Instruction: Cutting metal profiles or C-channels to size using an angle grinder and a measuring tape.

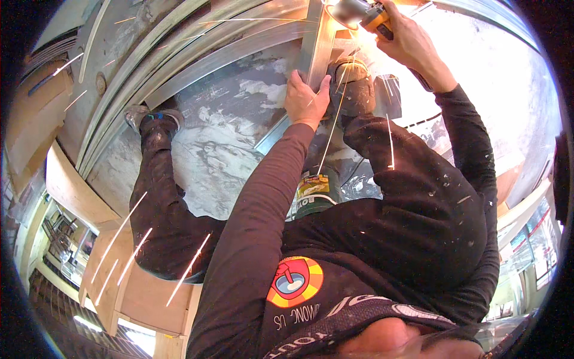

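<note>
Sparks [338, 116] flying! Right hand [411, 45] clenched round the grinder [379, 23], top centre-right; left hand [306, 102] grasping the metal bar [318, 48], upper centre. Cutting or grinding, it seems; next calls for steady pressure, bar braced.

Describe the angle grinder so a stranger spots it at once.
Follow the dark right sleeve up to the right hand, near the picture's top edge. That hand grips the angle grinder. Its yellow-and-black body beside a white glare sets it apart from the silvery metal bar in the left hand.
</note>
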`<state>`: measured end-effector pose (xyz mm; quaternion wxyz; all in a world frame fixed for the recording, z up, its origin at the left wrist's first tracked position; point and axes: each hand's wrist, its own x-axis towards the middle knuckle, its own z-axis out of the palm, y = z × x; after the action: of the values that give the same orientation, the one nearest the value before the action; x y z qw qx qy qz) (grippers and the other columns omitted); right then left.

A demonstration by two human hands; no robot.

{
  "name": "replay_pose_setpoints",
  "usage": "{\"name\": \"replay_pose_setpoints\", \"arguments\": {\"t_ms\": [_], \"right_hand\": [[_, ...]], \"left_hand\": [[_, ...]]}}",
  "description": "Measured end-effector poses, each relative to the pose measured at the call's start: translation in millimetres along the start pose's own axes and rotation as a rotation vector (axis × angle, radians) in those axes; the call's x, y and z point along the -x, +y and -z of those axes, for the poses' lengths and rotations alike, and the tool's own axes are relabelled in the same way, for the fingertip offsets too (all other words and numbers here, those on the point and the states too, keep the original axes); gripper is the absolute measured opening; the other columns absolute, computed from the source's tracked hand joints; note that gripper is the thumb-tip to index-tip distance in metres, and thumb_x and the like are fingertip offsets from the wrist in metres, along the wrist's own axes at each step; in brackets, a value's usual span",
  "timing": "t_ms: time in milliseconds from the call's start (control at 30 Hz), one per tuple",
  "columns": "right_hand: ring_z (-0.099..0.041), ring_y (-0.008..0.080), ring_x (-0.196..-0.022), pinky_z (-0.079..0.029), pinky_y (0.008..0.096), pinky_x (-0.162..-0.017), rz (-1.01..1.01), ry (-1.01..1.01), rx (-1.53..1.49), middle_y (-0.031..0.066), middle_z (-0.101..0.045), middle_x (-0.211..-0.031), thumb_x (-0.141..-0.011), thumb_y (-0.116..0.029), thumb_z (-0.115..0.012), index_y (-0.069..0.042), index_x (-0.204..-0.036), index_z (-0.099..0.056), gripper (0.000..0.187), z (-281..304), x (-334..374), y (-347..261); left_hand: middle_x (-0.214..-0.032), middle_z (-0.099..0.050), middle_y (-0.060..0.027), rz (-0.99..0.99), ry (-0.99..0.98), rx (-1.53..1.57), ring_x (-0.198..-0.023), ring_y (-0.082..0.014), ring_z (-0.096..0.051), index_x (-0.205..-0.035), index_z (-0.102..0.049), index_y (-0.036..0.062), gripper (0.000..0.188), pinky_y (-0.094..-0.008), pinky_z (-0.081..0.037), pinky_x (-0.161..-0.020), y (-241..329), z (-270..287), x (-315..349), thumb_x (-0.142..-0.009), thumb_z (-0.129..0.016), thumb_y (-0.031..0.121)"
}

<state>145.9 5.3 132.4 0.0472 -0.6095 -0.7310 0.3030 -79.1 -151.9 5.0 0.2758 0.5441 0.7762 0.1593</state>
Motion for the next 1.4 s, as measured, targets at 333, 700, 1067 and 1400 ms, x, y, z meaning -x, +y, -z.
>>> {"name": "replay_pose_setpoints", "arguments": {"t_ms": [333, 700, 1067, 1400], "right_hand": [[-0.068, 0.0404, -0.083, -0.053, 0.047, -0.069, 0.002, -0.022, 0.023, 0.0227, -0.068, -0.091, -0.077, -0.012, -0.069, -0.003, -0.147, -0.039, 0.076, 1.8, -1.2, -8.9], [-0.068, 0.0389, -0.077, -0.052, 0.0457, -0.065, 0.008, -0.021, 0.018, 0.0197, -0.066, -0.081, -0.077, -0.012, -0.069, -0.003, -0.144, -0.041, 0.073, -2.2, -2.1, -0.5], [-0.069, 0.0408, -0.083, -0.054, 0.0469, -0.069, 0.064, 0.052, 0.046, 0.0247, -0.068, -0.093, -0.078, -0.012, -0.068, -0.003, -0.147, -0.039, 0.076, -2.2, 0.6, 3.3], [-0.068, 0.0404, -0.079, -0.053, 0.0465, -0.065, 0.025, 0.003, 0.069, 0.0209, -0.068, -0.086, -0.077, -0.013, -0.07, -0.004, -0.145, -0.041, 0.075, -3.0, -2.9, 0.8]], "left_hand": [[-0.116, -0.062, -0.0278, 0.031, -0.018, -0.049, -0.106, -0.0439, -0.064, -0.131, -0.047, -0.0063, 0.086, -0.0489, -0.053, -0.089, -1.8, -1.7, 0.6, -0.083, -0.074, 0.059], [-0.115, -0.062, -0.0266, 0.054, -0.06, -0.026, -0.106, -0.0439, -0.064, -0.13, -0.046, -0.0057, 0.084, -0.0493, -0.052, -0.088, 7.5, 5.5, -0.7, -0.084, -0.074, 0.058], [-0.115, -0.063, -0.0265, 0.007, 0.018, -0.033, -0.104, -0.0442, -0.064, -0.13, -0.047, -0.005, 0.083, -0.0496, -0.053, -0.087, 1.2, -1.8, 1.1, -0.082, -0.076, 0.056], [-0.114, -0.063, -0.0263, 0.049, -0.022, -0.049, -0.102, -0.0443, -0.065, -0.13, -0.047, -0.0047, 0.082, -0.0505, -0.054, -0.087, 4.3, -0.4, -0.2, -0.081, -0.078, 0.054]]}}
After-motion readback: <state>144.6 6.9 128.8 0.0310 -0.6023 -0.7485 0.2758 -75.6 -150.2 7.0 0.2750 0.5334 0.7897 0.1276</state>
